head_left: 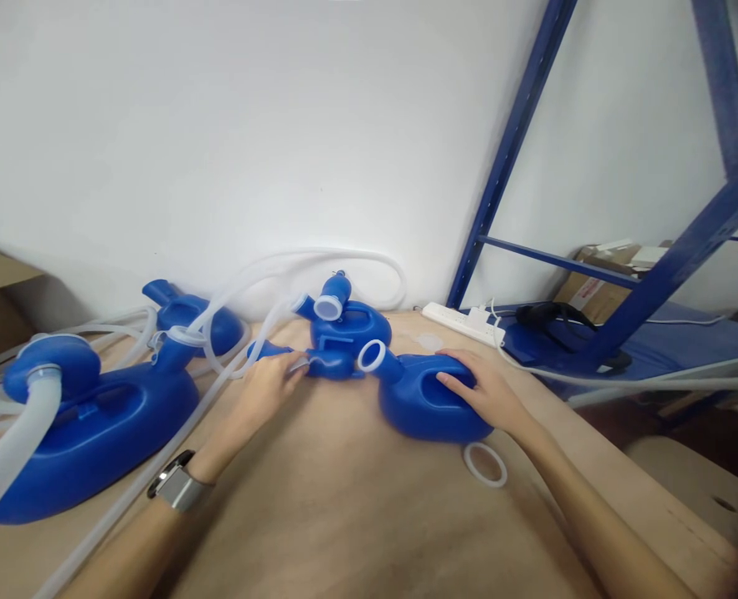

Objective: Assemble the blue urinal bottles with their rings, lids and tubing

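My right hand [477, 387] is wrapped round the handle of a blue urinal bottle [424, 420], its thumb in the handle opening. The bottle stands on the table, its short neck slanting up to the left with a white ring [372, 356] round the mouth. A small blue funnel-like piece [332, 364] lies left of that mouth. My left hand [273, 384] has its fingers closed at the near end of this piece, where something whitish shows; the fingers partly hide the grip. Another white ring [486, 464] lies flat on the table by my right wrist.
More blue bottles stand behind [378, 326] and at the left [125, 433], some with blue heads and pale hoses [16, 449] attached. A white power strip [462, 323] and its cable lie at the right, near a blue metal rack [512, 141]. The white wall borders the wooden table [319, 516].
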A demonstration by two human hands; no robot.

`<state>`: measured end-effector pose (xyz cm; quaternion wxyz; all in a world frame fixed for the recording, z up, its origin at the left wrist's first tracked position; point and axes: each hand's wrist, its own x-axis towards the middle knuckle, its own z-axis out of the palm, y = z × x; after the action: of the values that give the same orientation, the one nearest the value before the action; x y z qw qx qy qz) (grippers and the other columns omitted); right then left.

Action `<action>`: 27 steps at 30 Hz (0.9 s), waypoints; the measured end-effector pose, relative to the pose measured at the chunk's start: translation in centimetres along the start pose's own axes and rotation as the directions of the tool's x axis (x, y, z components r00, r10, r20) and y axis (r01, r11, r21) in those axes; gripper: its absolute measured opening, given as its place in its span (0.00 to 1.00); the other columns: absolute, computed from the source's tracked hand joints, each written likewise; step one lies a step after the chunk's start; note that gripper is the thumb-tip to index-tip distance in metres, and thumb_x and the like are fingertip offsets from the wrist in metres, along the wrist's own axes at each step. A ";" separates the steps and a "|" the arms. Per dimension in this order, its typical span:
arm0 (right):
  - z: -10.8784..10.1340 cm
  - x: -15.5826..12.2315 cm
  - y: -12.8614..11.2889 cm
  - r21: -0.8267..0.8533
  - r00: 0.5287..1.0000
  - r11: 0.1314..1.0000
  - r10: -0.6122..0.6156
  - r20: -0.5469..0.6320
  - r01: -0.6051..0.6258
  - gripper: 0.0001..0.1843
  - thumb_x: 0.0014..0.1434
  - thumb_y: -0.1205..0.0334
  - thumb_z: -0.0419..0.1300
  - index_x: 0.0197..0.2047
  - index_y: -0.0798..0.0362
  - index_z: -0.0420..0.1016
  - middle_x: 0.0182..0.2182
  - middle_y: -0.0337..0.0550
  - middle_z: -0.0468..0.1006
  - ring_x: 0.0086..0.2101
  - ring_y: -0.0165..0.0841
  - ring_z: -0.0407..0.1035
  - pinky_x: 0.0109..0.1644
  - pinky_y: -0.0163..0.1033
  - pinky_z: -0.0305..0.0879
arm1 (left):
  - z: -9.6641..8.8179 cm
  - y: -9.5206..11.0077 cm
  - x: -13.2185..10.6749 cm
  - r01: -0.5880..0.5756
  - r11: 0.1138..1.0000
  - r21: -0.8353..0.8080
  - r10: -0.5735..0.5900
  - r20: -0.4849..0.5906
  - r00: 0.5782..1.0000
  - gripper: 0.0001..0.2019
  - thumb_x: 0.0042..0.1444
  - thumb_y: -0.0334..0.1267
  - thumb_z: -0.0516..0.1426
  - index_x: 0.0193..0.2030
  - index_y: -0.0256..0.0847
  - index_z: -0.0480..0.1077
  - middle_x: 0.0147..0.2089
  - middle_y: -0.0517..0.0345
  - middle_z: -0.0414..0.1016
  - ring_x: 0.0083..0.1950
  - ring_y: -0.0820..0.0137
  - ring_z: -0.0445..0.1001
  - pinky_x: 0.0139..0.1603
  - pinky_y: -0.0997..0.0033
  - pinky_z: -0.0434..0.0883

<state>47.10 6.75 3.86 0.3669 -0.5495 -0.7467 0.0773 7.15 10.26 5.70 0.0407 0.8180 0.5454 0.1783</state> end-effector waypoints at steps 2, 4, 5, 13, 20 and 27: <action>0.1 -0.1 0.2 0.002 1.000 1.000 -0.001 -0.013 0.001 0.26 0.66 0.38 0.59 0.58 0.45 0.76 0.56 0.49 0.82 0.57 0.52 0.76 0.63 0.60 0.71 | 0.5 0.3 0.1 0.051 0.998 0.036 -0.050 -0.026 0.998 0.23 0.69 0.34 0.46 0.67 0.44 0.68 0.57 0.45 0.79 0.58 0.52 0.76 0.56 0.56 0.71; 0.3 -0.1 0.4 0.006 1.000 1.000 -0.002 -0.023 0.002 0.26 0.66 0.38 0.60 0.58 0.45 0.76 0.57 0.50 0.82 0.57 0.52 0.75 0.65 0.60 0.69 | 1.1 0.5 0.5 0.092 0.993 0.079 -0.089 -0.040 0.995 0.29 0.67 0.31 0.46 0.74 0.42 0.60 0.61 0.41 0.75 0.61 0.49 0.73 0.56 0.53 0.71; 0.4 -0.2 0.5 0.008 1.000 1.000 -0.004 -0.024 0.004 0.27 0.66 0.38 0.60 0.58 0.46 0.76 0.57 0.50 0.81 0.58 0.52 0.75 0.66 0.60 0.68 | 1.5 0.6 0.8 0.104 0.989 0.102 -0.100 -0.043 0.994 0.30 0.66 0.32 0.47 0.76 0.41 0.56 0.62 0.38 0.73 0.62 0.47 0.72 0.57 0.51 0.70; 0.0 0.1 0.1 -0.004 1.000 1.000 -0.020 -0.004 0.020 0.24 0.66 0.40 0.59 0.57 0.45 0.76 0.55 0.49 0.83 0.55 0.50 0.77 0.64 0.60 0.71 | 3.2 -0.9 4.4 -0.004 0.984 0.178 -0.003 0.041 0.999 0.29 0.58 0.36 0.59 0.68 0.41 0.64 0.61 0.35 0.68 0.64 0.41 0.67 0.62 0.41 0.65; -0.1 0.2 -0.1 -0.012 1.000 1.000 -0.026 -0.002 0.026 0.25 0.66 0.38 0.59 0.56 0.45 0.77 0.55 0.49 0.83 0.55 0.52 0.77 0.63 0.60 0.71 | 3.9 -2.5 5.1 -0.145 0.986 0.080 0.136 0.115 0.984 0.20 0.60 0.41 0.62 0.58 0.45 0.66 0.65 0.43 0.71 0.67 0.47 0.68 0.68 0.44 0.62; -0.1 0.1 0.0 -0.017 1.000 1.000 -0.014 -0.002 0.014 0.27 0.65 0.36 0.59 0.57 0.47 0.78 0.55 0.51 0.83 0.56 0.54 0.77 0.64 0.60 0.71 | 3.1 -2.4 4.3 -0.231 0.972 -0.038 0.234 0.109 0.966 0.23 0.58 0.50 0.66 0.53 0.42 0.66 0.57 0.45 0.74 0.56 0.51 0.74 0.59 0.55 0.70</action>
<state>47.14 6.87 3.95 0.3635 -0.5474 -0.7507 0.0679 7.52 15.56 3.21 0.0603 0.8844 0.4403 0.1424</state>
